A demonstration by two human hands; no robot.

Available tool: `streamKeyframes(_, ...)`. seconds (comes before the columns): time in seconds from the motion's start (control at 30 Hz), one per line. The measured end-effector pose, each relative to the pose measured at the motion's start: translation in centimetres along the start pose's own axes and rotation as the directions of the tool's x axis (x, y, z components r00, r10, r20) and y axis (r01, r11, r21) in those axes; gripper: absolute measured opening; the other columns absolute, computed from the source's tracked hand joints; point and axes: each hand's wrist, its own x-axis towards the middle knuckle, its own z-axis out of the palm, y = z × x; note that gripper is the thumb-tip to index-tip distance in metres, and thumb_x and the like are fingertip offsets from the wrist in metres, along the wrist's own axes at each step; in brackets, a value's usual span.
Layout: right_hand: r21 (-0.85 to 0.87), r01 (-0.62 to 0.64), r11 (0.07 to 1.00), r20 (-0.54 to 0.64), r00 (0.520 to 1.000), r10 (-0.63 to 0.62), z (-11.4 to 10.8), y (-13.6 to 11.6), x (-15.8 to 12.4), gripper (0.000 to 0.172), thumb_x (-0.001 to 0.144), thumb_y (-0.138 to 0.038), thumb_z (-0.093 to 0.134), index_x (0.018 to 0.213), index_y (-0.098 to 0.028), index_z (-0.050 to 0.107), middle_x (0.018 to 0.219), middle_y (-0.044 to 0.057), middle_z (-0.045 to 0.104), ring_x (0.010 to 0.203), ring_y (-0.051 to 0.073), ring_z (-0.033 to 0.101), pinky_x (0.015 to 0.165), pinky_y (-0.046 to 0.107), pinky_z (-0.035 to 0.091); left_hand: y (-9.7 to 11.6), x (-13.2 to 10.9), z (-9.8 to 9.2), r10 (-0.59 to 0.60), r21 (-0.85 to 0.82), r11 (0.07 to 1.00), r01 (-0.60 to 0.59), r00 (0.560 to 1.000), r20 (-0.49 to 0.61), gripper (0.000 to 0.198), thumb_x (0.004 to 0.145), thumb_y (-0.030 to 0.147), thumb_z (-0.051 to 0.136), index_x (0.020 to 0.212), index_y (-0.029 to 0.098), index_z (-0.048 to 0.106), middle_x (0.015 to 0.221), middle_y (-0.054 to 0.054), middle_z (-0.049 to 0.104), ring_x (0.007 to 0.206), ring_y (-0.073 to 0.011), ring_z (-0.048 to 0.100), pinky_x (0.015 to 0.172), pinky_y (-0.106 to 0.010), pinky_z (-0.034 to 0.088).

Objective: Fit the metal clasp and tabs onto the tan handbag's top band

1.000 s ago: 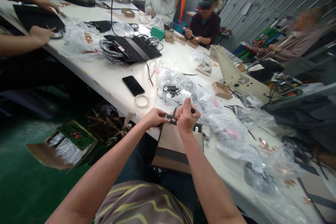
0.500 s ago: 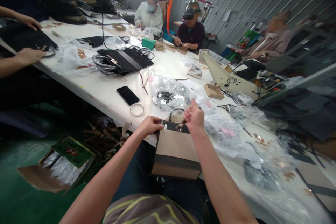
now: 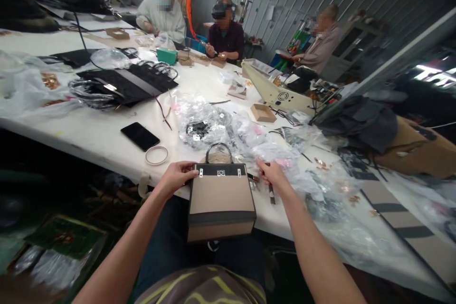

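Observation:
A beige and black handbag (image 3: 221,194) rests at the table's front edge over my lap, its looped handle (image 3: 218,146) up and metal fittings (image 3: 221,173) along its black top band. My left hand (image 3: 180,174) pinches the bag's upper left corner. To the right of the bag, my right hand (image 3: 271,174) is closed at a dark strip-like tool (image 3: 271,194), apart from the bag. Another dark piece with a shiny end (image 3: 253,177) lies between the bag and my right hand.
A black phone (image 3: 140,136) and a ring (image 3: 156,155) lie left of the bag. Clear plastic bags (image 3: 203,126) spread behind it. Black bags (image 3: 124,83) lie at the left, a small cardboard box (image 3: 263,113) beyond. Several people sit or stand at the back.
My right hand has moved off the bag's top to its right, uncovering the middle and right fittings. The view has turned rightward; my left hand still grips the corner.

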Motion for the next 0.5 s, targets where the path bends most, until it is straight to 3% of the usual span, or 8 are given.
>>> streamKeyframes(0.1,-0.135,0.098,0.986,-0.075,0.991,-0.109,0.3,0.4,0.2,0.049,0.098,-0.062,0.069,0.07,-0.022,0.061,0.062,0.003,0.061,0.06,0.018,0.056,0.056,0.028,0.039,0.1,-0.2,0.1,-0.016,-0.01,1.0,0.016,1.0,0.003,0.071,0.068,0.054,0.093,0.124,0.012,0.084,0.097,-0.009,0.081,0.078,-0.0173,0.062,0.059,-0.023,0.04)
streamKeyframes(0.17,-0.246,0.178,0.953,-0.115,0.971,-0.211,0.6,0.6,-0.1,0.036,0.098,-0.055,0.072,0.084,-0.021,0.073,0.08,0.008,0.073,0.079,0.023,0.066,0.068,0.03,0.043,0.2,-0.3,0.0,-0.054,-0.004,0.999,0.054,0.999,0.006,0.074,0.069,0.056,0.093,0.128,0.014,0.083,0.097,-0.008,0.08,0.072,-0.0149,0.058,0.056,-0.021,0.034)
streamKeyframes(0.23,-0.44,0.277,0.854,-0.117,0.925,-0.36,1.0,0.8,-0.6,0.029,0.102,-0.048,0.068,0.103,-0.022,0.079,0.102,0.011,0.08,0.093,0.027,0.07,0.077,0.033,0.046,0.4,-0.5,-0.1,-0.082,-0.008,0.997,0.082,0.997,0.009,0.077,0.069,0.058,0.094,0.131,0.015,0.082,0.095,-0.007,0.079,0.068,-0.0123,0.053,0.053,-0.02,0.029)
streamKeyframes(0.33,-0.695,0.373,0.614,-0.045,0.83,-0.556,1.1,1.0,-1.6,0.032,0.11,-0.041,0.056,0.119,-0.021,0.08,0.116,0.013,0.08,0.098,0.029,0.072,0.083,0.037,0.05,0.9,-0.7,-0.1,-0.097,-0.015,0.995,0.097,0.995,0.006,0.08,0.068,0.06,0.096,0.133,0.015,0.081,0.096,-0.007,0.078,0.068,-0.0115,0.053,0.053,-0.019,0.029)
streamKeyframes(0.4,-0.72,0.42,0.553,-0.035,0.773,-0.633,1.0,0.8,-2.4,0.035,0.111,-0.039,0.054,0.124,-0.021,0.08,0.12,0.014,0.078,0.103,0.031,0.071,0.088,0.04,0.053,1.1,-0.9,-0.1,-0.108,-0.007,0.994,0.108,0.994,-0.007,0.081,0.067,0.06,0.097,0.134,0.016,0.081,0.097,-0.007,0.078,0.069,-0.0121,0.055,0.053,-0.019,0.031)
streamKeyframes(0.5,-0.607,0.531,0.591,-0.107,0.682,-0.723,1.2,-0.1,-3.8,0.037,0.113,-0.039,0.052,0.132,-0.02,0.078,0.128,0.015,0.076,0.12,0.033,0.069,0.104,0.046,0.056,1.2,-0.8,-0.1,-0.114,-0.005,0.993,0.114,0.993,-0.02,0.079,0.067,0.058,0.098,0.133,0.017,0.082,0.092,-0.004,0.076,0.067,-0.0111,0.053,0.051,-0.019,0.03)
